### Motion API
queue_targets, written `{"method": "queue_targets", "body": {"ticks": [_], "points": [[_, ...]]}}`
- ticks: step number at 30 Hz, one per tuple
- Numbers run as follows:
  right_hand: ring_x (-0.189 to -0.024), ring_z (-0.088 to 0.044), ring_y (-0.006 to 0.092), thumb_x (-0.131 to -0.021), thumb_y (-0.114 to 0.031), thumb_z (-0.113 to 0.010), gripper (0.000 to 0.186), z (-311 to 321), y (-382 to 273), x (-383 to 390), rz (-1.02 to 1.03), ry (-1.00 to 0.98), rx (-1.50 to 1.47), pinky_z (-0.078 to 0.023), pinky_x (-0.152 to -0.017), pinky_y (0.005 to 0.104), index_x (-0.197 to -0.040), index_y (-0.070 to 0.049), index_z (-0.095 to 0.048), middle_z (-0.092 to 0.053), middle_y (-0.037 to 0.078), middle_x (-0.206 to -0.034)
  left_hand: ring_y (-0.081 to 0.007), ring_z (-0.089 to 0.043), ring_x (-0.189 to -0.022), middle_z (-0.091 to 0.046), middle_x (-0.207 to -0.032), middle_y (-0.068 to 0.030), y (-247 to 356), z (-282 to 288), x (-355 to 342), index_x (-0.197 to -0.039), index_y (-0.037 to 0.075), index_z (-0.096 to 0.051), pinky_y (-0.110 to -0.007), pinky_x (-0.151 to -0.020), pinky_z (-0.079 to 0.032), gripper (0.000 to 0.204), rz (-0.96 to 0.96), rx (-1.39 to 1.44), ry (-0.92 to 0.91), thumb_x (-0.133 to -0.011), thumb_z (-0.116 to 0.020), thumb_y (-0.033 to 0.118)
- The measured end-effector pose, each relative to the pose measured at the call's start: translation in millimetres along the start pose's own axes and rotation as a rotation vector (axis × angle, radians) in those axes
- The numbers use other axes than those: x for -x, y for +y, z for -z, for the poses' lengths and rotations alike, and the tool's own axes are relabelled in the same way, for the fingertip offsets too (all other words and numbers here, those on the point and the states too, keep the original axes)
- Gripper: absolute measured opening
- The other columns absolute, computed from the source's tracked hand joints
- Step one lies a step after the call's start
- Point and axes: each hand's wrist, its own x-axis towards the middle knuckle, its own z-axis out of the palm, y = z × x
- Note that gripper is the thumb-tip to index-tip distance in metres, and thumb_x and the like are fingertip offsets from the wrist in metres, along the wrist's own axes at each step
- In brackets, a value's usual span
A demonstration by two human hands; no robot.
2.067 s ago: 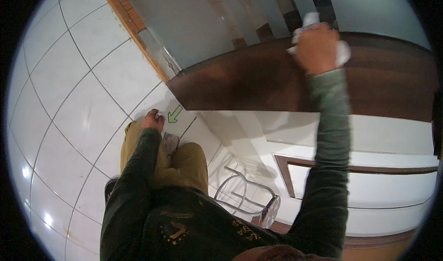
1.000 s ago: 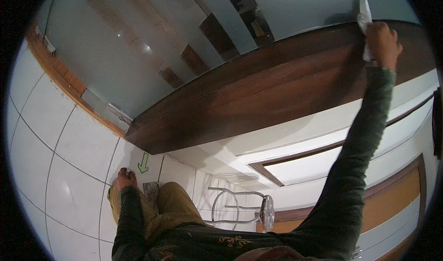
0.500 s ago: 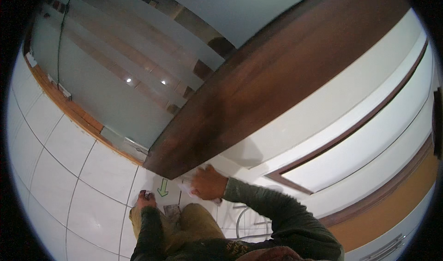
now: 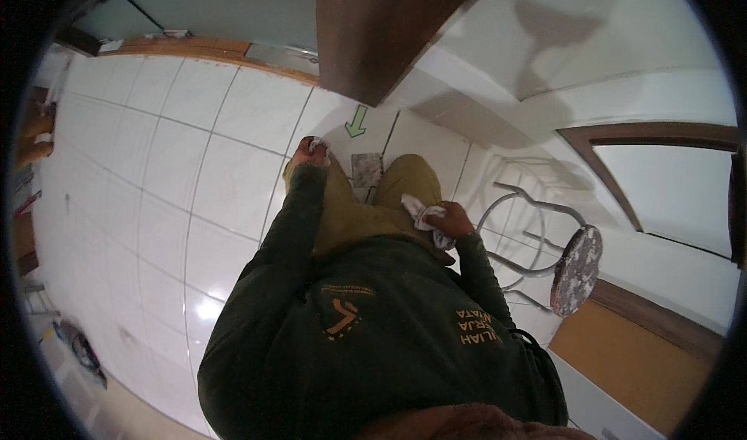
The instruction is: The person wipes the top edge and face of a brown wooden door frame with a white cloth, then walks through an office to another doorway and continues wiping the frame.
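Note:
A crumpled whitish rag (image 4: 421,211) is gripped in my right hand (image 4: 451,220), beside my right thigh. Its loose end sticks out toward my knee. On the other side, my left hand (image 4: 308,157) rests at my left knee, its fingers closed round a small crumpled whitish cloth (image 4: 317,145). Between my knees and the dark brown wooden post (image 4: 381,35), a green arrow marker (image 4: 357,122) lies on the white tiles. A grey mottled square patch (image 4: 366,169) shows on the floor between my knees.
A metal-framed stool (image 4: 577,270) with a worn round seat lies on its side to my right, near the white wall (image 4: 622,43). Ahead on the left runs a glass panel (image 4: 233,4) above an orange-brown sill (image 4: 194,49). Assorted objects line the far left edge.
My view has tilted down and turned. My right hand has drawn back with the rag from the foot of the brown post to my right thigh. My left hand stays at the knee.

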Motion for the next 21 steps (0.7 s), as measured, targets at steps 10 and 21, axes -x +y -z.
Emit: {"method": "queue_targets", "body": {"ticks": [10, 21], "points": [[-0.069, -0.058, 0.0167, -0.065, -0.017, -0.066, 0.027, -5, 57, -4, 0.161, 0.216, -0.495, -0.047, -0.066, 0.0301, -0.084, 0.002, -0.061, -0.062, 0.008, -0.074, -0.0232, -0.062, -0.081, -0.065, -0.087, -0.0107, -64, 0, -6, -0.105, 0.008, -0.057, -0.034, -0.072, -0.048, 0.035, 0.043, 0.622, 0.048, -0.075, -0.06, 0.025], [-0.082, -0.058, 0.0202, -0.074, -0.009, -0.058, 0.031, 22, 97, -5, 0.103, 0.251, -0.957, -0.046, -0.075, 0.0301, -0.103, 0.002, -0.056, -0.062, 0.011, -0.092, -0.0316, -0.056, -0.101, -0.059, -0.109, -0.0159, 81, -16, 57, -0.114, 0.009, -0.054, -0.038, -0.087, -0.045, 0.043, 0.054, -0.347, 0.006, -0.076, -0.057, 0.029]]}}
